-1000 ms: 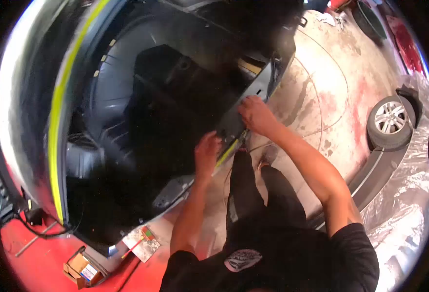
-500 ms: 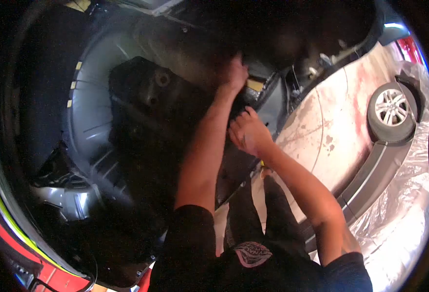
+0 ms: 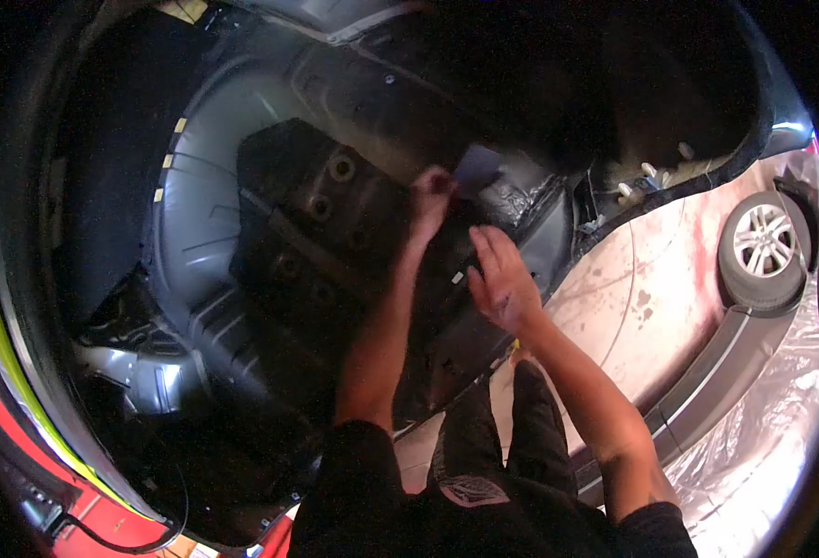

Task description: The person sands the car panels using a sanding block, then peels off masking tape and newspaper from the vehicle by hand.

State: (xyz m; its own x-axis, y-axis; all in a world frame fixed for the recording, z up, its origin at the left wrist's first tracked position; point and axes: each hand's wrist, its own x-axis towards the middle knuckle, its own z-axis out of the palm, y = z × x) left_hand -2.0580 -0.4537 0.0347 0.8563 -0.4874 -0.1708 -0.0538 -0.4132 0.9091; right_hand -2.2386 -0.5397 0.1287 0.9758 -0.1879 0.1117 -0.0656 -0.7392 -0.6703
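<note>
The dark sheet [image 3: 477,166] is beside the left hand [image 3: 434,194], whose grip cannot be determined, and the right hand [image 3: 504,286] is spread wide, so a loose hold could let the sheet slip.

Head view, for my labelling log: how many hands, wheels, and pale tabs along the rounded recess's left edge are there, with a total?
Left hand and right hand: 2
Wheel: 1
Pale tabs: 3
Total: 6
</note>
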